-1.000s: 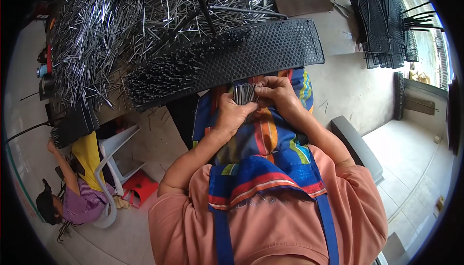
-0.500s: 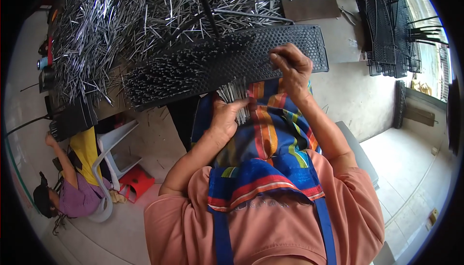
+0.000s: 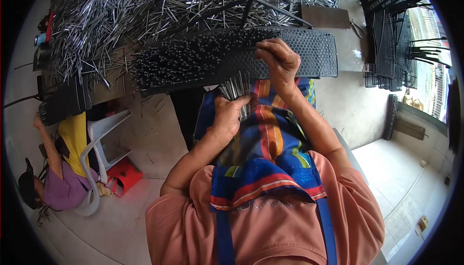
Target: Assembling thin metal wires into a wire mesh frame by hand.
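My left hand point(image 3: 228, 113) is closed round a bundle of thin metal rods point(image 3: 235, 88), which stand up out of the fist above my striped apron. Over the long black perforated panel point(image 3: 309, 47), my right hand point(image 3: 279, 62) is held with its fingers bent and pressed together. What those fingertips pinch, if anything, is too small to make out. Many rods stand upright in the left part of the panel, and its right part shows bare holes. The panel lies along the table's near edge, just beyond both hands.
A large heap of loose metal rods point(image 3: 193, 4) covers the table behind the panel. A brown flat piece point(image 3: 325, 16) lies right of it. Black mesh racks point(image 3: 391, 33) stand at the right. At the left, a person point(image 3: 67, 183) sits on a white chair near a red bag point(image 3: 124, 175).
My right hand has moved left along the panel toward the standing rods. The whole view has shifted slightly, while my left hand keeps its hold on the bundle.
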Motion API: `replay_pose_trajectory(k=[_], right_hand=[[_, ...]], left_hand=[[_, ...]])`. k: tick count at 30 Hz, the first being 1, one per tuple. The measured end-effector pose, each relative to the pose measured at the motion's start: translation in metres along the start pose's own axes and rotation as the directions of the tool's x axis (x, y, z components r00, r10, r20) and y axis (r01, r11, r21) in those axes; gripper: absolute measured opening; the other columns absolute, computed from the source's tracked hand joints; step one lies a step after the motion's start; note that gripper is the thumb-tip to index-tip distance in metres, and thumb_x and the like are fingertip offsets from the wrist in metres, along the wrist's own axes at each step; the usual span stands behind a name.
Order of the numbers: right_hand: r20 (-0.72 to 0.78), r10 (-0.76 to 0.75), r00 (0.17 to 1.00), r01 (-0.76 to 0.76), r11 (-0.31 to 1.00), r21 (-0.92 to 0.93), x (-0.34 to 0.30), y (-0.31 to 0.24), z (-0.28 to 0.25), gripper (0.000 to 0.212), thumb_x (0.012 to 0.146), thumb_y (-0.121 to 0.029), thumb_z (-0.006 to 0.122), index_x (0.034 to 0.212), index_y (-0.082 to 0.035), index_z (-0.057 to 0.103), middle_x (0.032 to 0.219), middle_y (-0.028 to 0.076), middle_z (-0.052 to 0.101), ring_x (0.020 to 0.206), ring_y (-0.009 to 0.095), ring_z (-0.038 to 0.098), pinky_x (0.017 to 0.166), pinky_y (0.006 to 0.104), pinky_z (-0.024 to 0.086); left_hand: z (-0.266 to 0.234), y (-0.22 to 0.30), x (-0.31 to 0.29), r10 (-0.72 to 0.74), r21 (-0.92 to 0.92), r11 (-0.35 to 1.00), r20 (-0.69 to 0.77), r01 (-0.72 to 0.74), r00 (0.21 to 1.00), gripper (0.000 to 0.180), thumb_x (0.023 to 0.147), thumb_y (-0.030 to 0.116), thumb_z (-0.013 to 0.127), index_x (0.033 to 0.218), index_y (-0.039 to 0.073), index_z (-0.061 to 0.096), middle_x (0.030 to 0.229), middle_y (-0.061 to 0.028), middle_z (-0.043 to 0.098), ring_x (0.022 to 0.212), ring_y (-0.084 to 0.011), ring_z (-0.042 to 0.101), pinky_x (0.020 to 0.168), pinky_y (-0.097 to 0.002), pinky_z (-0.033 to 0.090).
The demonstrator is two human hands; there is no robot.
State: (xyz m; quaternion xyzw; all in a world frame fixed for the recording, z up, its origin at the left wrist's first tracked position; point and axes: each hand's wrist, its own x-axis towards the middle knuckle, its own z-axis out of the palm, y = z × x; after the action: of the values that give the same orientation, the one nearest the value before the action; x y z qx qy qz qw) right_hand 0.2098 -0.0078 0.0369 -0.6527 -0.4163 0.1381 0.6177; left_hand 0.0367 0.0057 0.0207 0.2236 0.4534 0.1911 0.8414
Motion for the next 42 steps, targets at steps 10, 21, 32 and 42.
replay_pose_trajectory(k=[10,21,32,42], right_hand=[[0.091,-0.029,0.995,0.039,0.992,-0.118,0.005,-0.008,0.004,0.015,0.079,0.01,0.067,0.092,0.005,0.07,0.087,0.009,0.067,0.073,0.014,0.068,0.065,0.0238,0.055],[0.17,-0.059,0.984,0.126,0.902,-0.413,0.012,-0.009,0.025,0.015,0.078,-0.003,0.073,0.092,-0.006,0.073,0.072,0.01,0.059,0.06,0.023,0.062,0.055,0.0322,0.047],[0.333,-0.041,0.942,0.245,0.76,-0.602,0.006,-0.009,0.013,0.021,0.086,-0.016,0.068,0.106,-0.012,0.07,0.08,0.01,0.064,0.064,0.03,0.063,0.054,0.0367,0.049],[0.438,0.68,0.588,-0.727,0.682,-0.084,-0.018,-0.017,-0.016,0.008,0.084,-0.008,0.07,0.082,0.0,0.069,0.062,-0.002,0.058,0.053,0.004,0.05,0.049,0.0202,0.037]], left_hand=[[-0.002,0.004,-0.001,-0.034,-0.064,0.997,0.029,0.036,0.999,0.027,0.077,-0.013,0.061,0.102,-0.001,0.064,0.091,-0.0111,0.069,0.073,-0.0218,0.07,0.066,-0.0331,0.06],[0.002,0.008,0.0,-0.083,-0.093,0.992,0.041,0.087,0.996,0.032,0.08,-0.01,0.063,0.109,0.002,0.059,0.091,-0.0123,0.069,0.072,-0.0211,0.07,0.061,-0.0318,0.058],[-0.006,-0.002,0.005,-0.097,-0.176,0.979,0.063,0.107,0.993,0.024,0.084,-0.005,0.062,0.107,-0.001,0.061,0.093,-0.0155,0.07,0.081,-0.0252,0.07,0.07,-0.0376,0.059],[0.006,0.008,-0.002,-0.093,-0.078,0.991,0.152,0.105,0.984,0.026,0.085,-0.003,0.063,0.11,0.003,0.063,0.094,-0.013,0.07,0.08,-0.0248,0.071,0.073,-0.0382,0.06]])
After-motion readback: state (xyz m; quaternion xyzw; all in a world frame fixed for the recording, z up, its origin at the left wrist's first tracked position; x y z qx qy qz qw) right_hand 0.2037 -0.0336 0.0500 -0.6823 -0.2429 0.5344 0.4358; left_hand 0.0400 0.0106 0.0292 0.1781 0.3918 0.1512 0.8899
